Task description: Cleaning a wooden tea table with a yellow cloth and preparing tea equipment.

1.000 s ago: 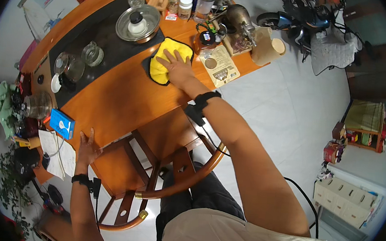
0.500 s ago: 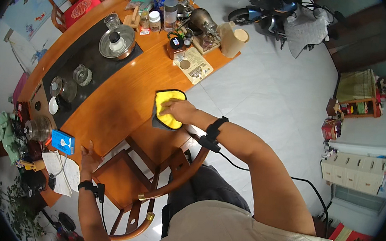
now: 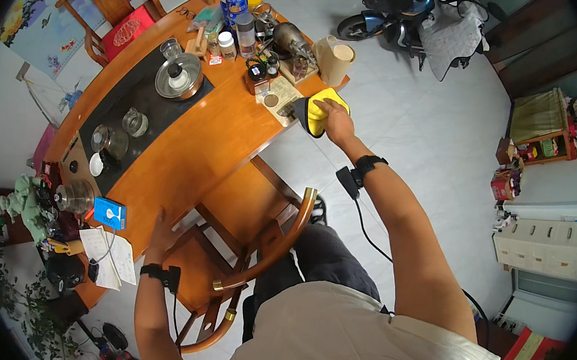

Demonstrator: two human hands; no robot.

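My right hand (image 3: 336,120) is closed on a yellow cleaning cloth (image 3: 316,115) with a grey back and dark border. The cloth is bunched at the table's right end, over its edge and beside a flat printed packet (image 3: 283,103). My left hand (image 3: 163,236) rests at the near edge of the curved wooden table (image 3: 186,163), fingers stretched out and holding nothing. To its left are a blue box (image 3: 110,213) and sheets of paper (image 3: 109,258). Each wrist wears a black strap with a small cabled device.
A wooden chair (image 3: 264,254) stands between me and the table. On the dark inlay (image 3: 111,111) are a lidded metal pot (image 3: 179,76) and glass teapots (image 3: 109,140). Jars, bottles and a beige jug (image 3: 335,63) crowd the far right end. A motorbike (image 3: 386,26) is parked beyond.
My right hand has carried the cloth away from me and to the right, to the table's end corner. My left hand has shifted slightly right along the near edge.
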